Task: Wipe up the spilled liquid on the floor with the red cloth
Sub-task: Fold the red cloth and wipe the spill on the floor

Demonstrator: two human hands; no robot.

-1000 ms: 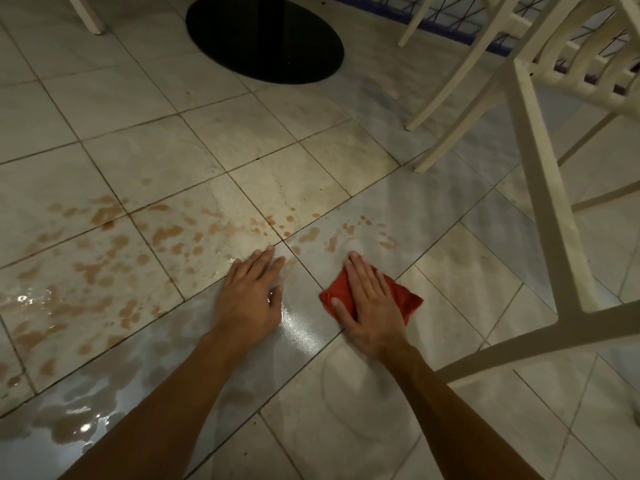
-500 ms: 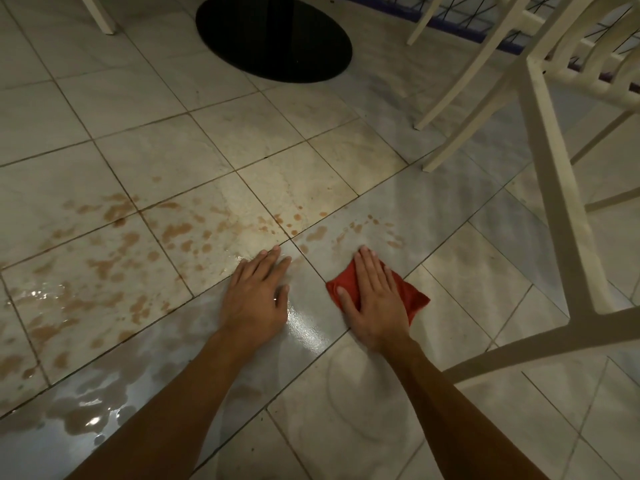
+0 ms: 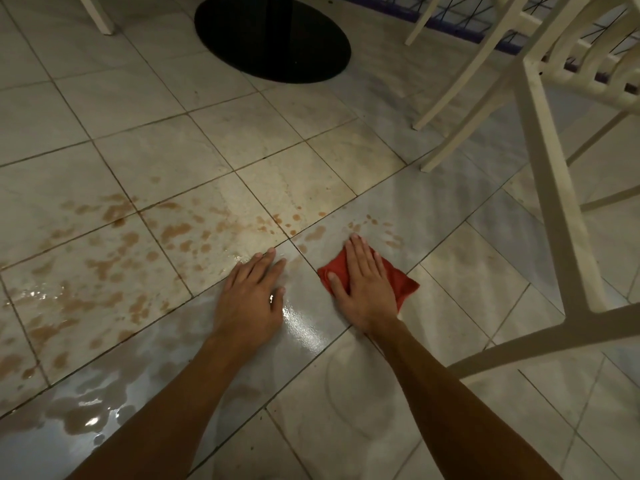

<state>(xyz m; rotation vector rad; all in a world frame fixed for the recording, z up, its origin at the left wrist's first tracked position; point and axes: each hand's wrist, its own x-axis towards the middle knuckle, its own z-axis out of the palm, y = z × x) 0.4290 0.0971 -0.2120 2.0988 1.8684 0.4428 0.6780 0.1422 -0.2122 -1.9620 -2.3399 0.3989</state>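
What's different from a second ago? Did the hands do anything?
The right hand, pressing flat on the red cloth, slid it a little forward, away from the person, up to the brown drops. Nothing was picked up or let go. The left hand stayed flat on the wet tile, and the spilled liquid to the left is still unwiped.

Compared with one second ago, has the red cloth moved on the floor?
Yes. The red cloth, pressed flat under the right hand, has slid a little forward, closer to the brown drops on the tile ahead of it.
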